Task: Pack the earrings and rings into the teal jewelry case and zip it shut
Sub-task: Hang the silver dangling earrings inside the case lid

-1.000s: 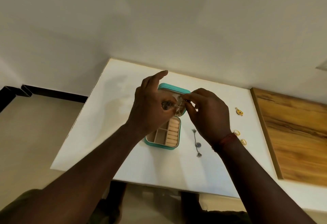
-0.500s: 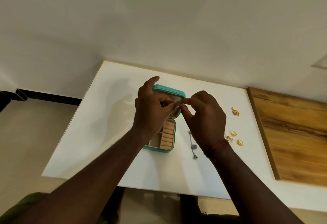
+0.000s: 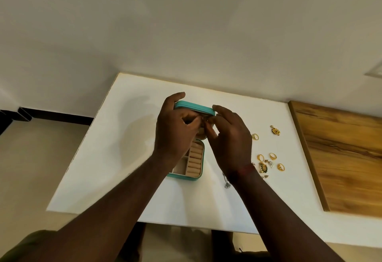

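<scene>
Soft, warm, rather dim light fills the room. The white bench [image 3: 128,158] is the brightest surface, with no hard glare. A faint, blurred shadow lies on it left of the left hand [image 3: 175,129]. The forearms look very dark, with little detail. The wide lens bends the bench edges and the wall line. The wooden panel [image 3: 347,158] smears at the right edge.

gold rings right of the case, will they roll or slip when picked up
The gold rings lie flat on the white table, so they probably won't roll unless tipped on edge. Small and shiny, they may slip from a fingertip pinch. They look rigid and probably light.
</scene>
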